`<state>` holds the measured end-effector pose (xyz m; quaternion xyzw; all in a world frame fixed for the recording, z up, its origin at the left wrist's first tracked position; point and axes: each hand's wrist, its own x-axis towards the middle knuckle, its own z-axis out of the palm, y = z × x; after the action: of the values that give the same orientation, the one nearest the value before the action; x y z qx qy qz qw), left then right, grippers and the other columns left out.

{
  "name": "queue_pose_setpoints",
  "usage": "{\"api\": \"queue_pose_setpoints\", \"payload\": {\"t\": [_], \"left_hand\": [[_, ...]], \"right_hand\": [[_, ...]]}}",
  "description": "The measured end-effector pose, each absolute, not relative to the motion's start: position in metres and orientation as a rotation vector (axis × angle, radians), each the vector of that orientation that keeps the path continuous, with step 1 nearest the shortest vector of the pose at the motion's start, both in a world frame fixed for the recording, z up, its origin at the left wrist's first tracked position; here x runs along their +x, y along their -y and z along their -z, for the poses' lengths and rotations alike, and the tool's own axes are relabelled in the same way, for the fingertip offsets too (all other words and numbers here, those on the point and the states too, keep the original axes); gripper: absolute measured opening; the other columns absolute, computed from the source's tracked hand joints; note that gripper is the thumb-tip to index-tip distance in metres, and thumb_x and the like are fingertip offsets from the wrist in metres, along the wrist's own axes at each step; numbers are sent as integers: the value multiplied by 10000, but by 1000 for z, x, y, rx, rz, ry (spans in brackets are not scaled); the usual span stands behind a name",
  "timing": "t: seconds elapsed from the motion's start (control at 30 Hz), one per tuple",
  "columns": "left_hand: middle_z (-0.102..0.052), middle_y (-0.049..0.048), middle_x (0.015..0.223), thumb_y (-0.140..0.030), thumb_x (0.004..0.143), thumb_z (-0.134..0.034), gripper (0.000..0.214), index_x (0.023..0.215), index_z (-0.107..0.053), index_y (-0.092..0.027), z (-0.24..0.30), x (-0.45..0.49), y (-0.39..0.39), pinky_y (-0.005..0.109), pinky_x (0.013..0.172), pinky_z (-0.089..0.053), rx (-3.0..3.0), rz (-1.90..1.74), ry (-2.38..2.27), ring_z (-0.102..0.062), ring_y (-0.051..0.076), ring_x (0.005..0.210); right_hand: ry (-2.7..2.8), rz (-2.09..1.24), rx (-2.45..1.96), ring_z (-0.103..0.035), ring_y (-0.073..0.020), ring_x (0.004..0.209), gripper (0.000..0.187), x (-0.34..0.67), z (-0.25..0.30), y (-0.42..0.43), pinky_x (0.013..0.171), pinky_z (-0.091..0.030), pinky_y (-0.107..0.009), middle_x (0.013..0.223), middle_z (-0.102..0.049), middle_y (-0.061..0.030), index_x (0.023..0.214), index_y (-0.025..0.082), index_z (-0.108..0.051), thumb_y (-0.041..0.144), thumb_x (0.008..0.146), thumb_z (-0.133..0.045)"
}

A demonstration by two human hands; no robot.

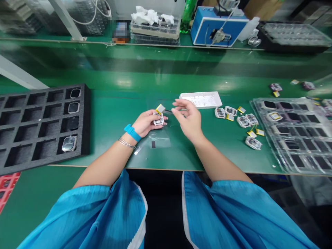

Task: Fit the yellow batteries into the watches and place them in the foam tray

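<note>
From the head view, I see the white watch case (158, 120) inside the left grip (145, 124), pinched between thumb and fingers, with a yellow-edged battery (160, 109) at its upper edge. The right grip (190, 121) pinches a thin dark tool (168, 110) pointing at the battery. Both forearms angle inward over the table (109, 103), the right fingers curled leftward.
</note>
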<state>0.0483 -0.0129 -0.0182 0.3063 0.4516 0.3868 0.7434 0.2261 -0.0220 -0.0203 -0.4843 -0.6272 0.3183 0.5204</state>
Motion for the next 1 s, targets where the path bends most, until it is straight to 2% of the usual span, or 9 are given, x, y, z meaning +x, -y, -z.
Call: {"api": "queue_pose_setpoints", "payload": {"t": [0.1, 0.17, 0.27, 0.33, 0.57, 0.73, 0.87, 1.0], "left_hand": [[-755, 58, 804, -66, 778, -622, 108, 857, -598, -136, 16, 45, 10, 295, 730, -597, 601, -925, -1045, -708, 139, 701], [-751, 57, 788, -54, 784, -610, 97, 834, -585, -134, 15, 44, 9, 308, 773, -592, 574, -941, -1049, -711, 140, 751], [-750, 67, 796, -58, 798, -614, 82, 818, -582, -131, 15, 45, 10, 318, 797, -581, 572, -936, -1049, -706, 146, 786], [-749, 70, 799, -62, 799, -621, 80, 816, -585, -131, 15, 45, 10, 320, 807, -575, 587, -928, -1050, -699, 145, 785], [-752, 76, 822, -53, 796, -616, 93, 837, -587, -131, 14, 45, 11, 322, 812, -568, 610, -926, -1052, -698, 153, 790], [-743, 68, 790, -33, 811, -594, 95, 843, -591, -122, 14, 45, 11, 347, 837, -560, 625, -929, -1060, -695, 153, 767], [-740, 60, 773, -21, 829, -575, 101, 838, -590, -121, 12, 46, 10, 342, 828, -556, 620, -922, -1071, -687, 141, 737], [-741, 69, 779, -23, 838, -572, 98, 849, -598, -116, 11, 45, 8, 331, 806, -555, 602, -897, -1067, -688, 141, 723]], "right_hand": [[1740, -812, -1163, -675, -169, 833, 87, 222, 16, 39, 769, -561, -317, 928, -731, -31, 898, 224, -709, 256, 845, -647], [2024, -854, -1131, -670, -184, 833, 66, 215, 17, 57, 811, -557, -356, 893, -724, -29, 814, 220, -711, 186, 827, -656], [2216, -708, -1195, -649, -238, 926, 101, 200, 27, 83, 905, -540, -449, 980, -713, -63, 831, 220, -726, 142, 827, -661], [2207, -608, -1262, -627, -264, 954, 87, 192, 34, 94, 900, -541, -474, 1014, -694, -84, 850, 214, -727, 157, 844, -662], [2112, -608, -1376, -595, -254, 976, 40, 185, 40, 94, 943, -511, -461, 1020, -652, -85, 817, 186, -711, 150, 831, -703], [2124, -688, -1473, -559, -241, 986, 113, 181, 38, 90, 957, -483, -446, 1014, -617, -78, 752, 191, -674, 146, 855, -670], [2200, -618, -1439, -540, -260, 998, 115, 180, 40, 97, 901, -486, -455, 1053, -607, -105, 811, 190, -616, 118, 898, -592], [2228, -466, -1196, -564, -241, 997, 110, 187, 35, 113, 877, -511, -416, 1053, -614, -112, 888, 198, -582, 132, 951, -520]]}}
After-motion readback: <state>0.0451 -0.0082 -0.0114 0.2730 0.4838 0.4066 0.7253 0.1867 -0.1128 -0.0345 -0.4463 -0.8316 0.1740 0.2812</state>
